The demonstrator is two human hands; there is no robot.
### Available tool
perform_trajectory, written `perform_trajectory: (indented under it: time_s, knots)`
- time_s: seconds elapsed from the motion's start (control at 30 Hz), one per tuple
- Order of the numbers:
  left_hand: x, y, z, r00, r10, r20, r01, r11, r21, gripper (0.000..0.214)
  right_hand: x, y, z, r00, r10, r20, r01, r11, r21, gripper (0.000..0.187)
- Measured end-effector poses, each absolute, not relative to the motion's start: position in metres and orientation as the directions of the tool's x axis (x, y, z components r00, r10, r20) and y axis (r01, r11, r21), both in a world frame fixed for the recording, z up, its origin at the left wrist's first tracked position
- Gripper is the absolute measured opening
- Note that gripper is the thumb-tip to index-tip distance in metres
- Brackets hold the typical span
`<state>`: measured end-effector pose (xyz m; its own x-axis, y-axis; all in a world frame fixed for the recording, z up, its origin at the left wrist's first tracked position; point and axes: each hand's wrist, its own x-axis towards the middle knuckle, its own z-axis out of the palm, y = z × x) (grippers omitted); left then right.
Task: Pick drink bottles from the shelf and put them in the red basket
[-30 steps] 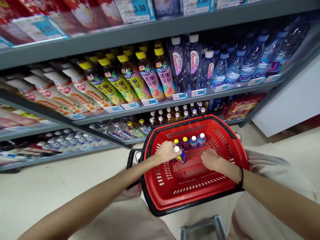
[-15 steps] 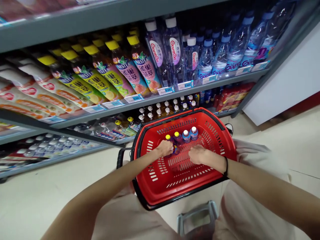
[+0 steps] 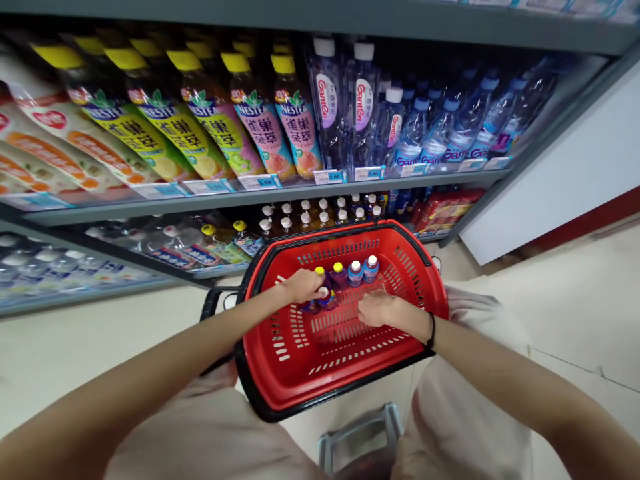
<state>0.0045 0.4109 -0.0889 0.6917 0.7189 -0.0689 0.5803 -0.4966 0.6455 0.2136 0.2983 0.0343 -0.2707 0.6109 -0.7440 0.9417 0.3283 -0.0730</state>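
A red shopping basket (image 3: 280,380) with a black rim sits between my legs, both hands reaching into it. Along its far inner wall stand two yellow-capped dark bottles, one of them a purple bottle (image 3: 339,277), and two white-capped small blue bottles (image 3: 370,269). My left hand (image 3: 303,287) is closed at the left end of this row, its fingertips on a small white-capped bottle (image 3: 327,299). Another small bottle shows partly under that hand. My right hand (image 3: 377,308), curled closed, hovers above the basket's slotted floor; whatever its fingers hold, if anything, is hidden.
Ahead, a shelf (image 3: 190,203) carries tea bottles (image 3: 245,113) and water bottles (image 3: 367,100). Lower shelves hold more bottles and red packs (image 3: 445,213). A white panel (image 3: 540,167) stands right. Below the basket is a grey frame-like object (image 3: 360,440).
The view has shifted, so basket and hands appear further left. My left hand has drawn back slightly from the bottles, and a white cap now shows beside its fingertips. My right hand stays curled.
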Motion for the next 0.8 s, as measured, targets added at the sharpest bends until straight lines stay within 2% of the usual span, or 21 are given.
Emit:
perform_trajectory:
  time_s: [0.07,0.1,0.2,0.27,0.33,0.4,0.5,0.63,0.8]
  knots:
    - [-0.014,0.425,-0.070,0.676,0.737,-0.027,0.603,-0.530,0.596,0.030,0.221,0.301,0.046,-0.289,0.645,-0.708,0.941,0.327,-0.086,0.028]
    - [-0.025,0.433,-0.059,0.663,0.749,-0.004,0.639,-0.562,0.525,0.028,0.226,0.303,0.053,-0.298,0.666,-0.684,0.941,0.327,-0.092,0.029]
    - [-0.062,0.456,-0.034,0.580,0.813,0.055,0.712,-0.539,0.450,0.023,0.244,0.316,0.070,-0.310,0.752,-0.582,0.944,0.315,-0.096,0.031]
    - [-0.083,0.467,-0.028,0.504,0.856,0.118,0.770,-0.507,0.387,0.032,0.260,0.334,0.079,-0.285,0.821,-0.495,0.956,0.282,-0.082,0.034]
    - [-0.095,0.473,-0.032,0.421,0.898,0.125,0.838,-0.438,0.326,0.052,0.276,0.363,0.083,-0.221,0.882,-0.415,0.974,0.220,-0.051,0.034]
    - [-0.100,0.476,-0.044,0.338,0.941,-0.004,0.876,-0.313,0.366,0.064,0.294,0.400,0.083,-0.138,0.929,-0.343,0.990,0.138,-0.025,0.032]
    - [-0.098,0.478,-0.062,0.253,0.942,-0.222,0.858,-0.113,0.501,0.067,0.318,0.458,0.075,0.006,0.963,-0.269,1.000,-0.006,0.000,0.035]
    - [-0.096,0.480,-0.073,0.234,0.948,-0.218,0.833,-0.080,0.547,0.067,0.340,0.520,0.046,0.127,0.932,-0.340,0.988,-0.148,-0.036,0.028]
    - [-0.099,0.481,-0.073,0.236,0.948,-0.212,0.812,-0.073,0.579,0.063,0.348,0.564,0.002,0.153,0.884,-0.442,0.954,-0.249,-0.167,0.034]
